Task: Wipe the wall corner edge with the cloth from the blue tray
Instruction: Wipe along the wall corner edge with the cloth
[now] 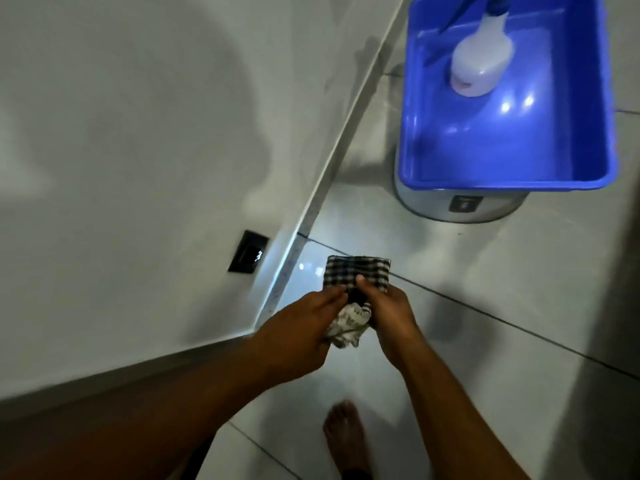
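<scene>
Both hands hold a black-and-white checked cloth [356, 277] in the air above the tiled floor [485, 306], near the foot of the white wall [138, 133]. The left hand [301, 323] has its fingers closed on the crumpled lower part of the cloth, and the right hand [388, 310] grips it from the other side, thumb pressed on the folded, flat upper part. The two hands are touching or almost touching over the fabric. The wall corner edge [346, 140] runs diagonally from upper right to lower left, just beside the hands. Well apart, at upper right, the blue tray [502, 183] rests on a round grey base [464, 209]; a white spray bottle [481, 60] lies in it. A dark wall plate [247, 251] sits low on the wall. A bare foot [346, 434] stands on the floor below.
</scene>
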